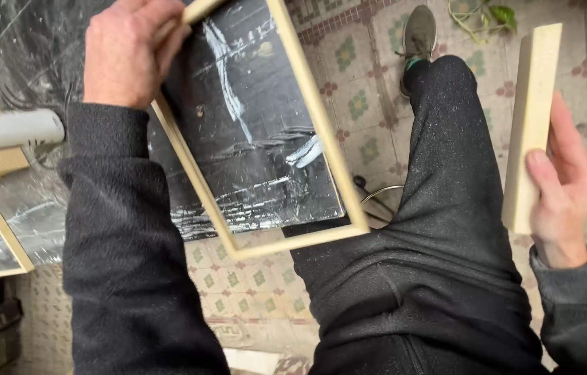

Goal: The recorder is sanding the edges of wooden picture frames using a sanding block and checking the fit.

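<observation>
Nearest, lower left of the frame – black sleeve [127,278] rising to left hand [130,52], grip pinching pale wooden frame [293,239] by its upper corner, frame tilted over the knee [446,90]. At right – right hand [564,187], fingers clamped round upright pale block [531,118], above the patterned tiled floor [363,104].

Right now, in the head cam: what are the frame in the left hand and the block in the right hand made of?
Frame: looks like pale unfinished wood, thin matte strips with no varnish sheen. It is open, with the dark scratched surface visible through it; glazing cannot be told. Block: pale cream, matte, square-edged; probably raw wood or a dense foam sanding block, as no grain shows. Left hand grips the frame's top corner; right hand holds the block upright.
</observation>
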